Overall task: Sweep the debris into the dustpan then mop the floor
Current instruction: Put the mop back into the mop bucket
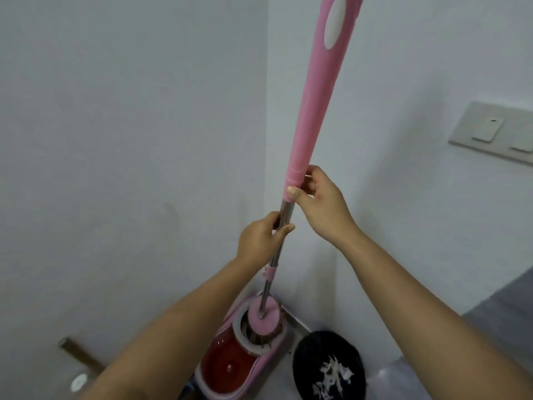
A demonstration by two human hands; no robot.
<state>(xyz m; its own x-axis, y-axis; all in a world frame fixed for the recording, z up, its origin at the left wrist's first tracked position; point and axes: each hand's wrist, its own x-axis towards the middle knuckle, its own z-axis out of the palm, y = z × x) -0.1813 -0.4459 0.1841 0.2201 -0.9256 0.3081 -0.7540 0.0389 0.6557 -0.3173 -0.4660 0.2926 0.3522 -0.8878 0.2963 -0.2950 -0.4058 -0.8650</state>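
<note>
A mop with a pink grip (314,105) and a steel shaft stands nearly upright in the room's corner. Its round pink head (264,319) sits in the spinner basket of a pink mop bucket (239,356), whose other half holds dark red water. My left hand (259,241) is closed around the steel shaft. Just above it, my right hand (320,203) pinches the lower end of the pink grip. A black bin (328,368) to the right of the bucket holds white paper scraps.
White walls meet in a corner behind the mop. A light switch panel (493,131) is on the right wall. A brown stick (80,356) and a small white round thing (78,382) lie at the lower left. Grey floor shows at the lower right.
</note>
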